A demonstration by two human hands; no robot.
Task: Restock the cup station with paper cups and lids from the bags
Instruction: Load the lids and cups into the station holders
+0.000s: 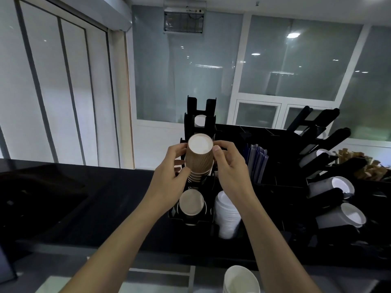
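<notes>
Black tabletop [84,208] carrying the black cup rack [191,123]. Left hand [171,166] and right hand [228,166], fingers clamped on either side of a brown cup stack [200,159], base up, over a middle rack slot. Loading step, probably; next, seat the stack squarely into that slot.
</notes>
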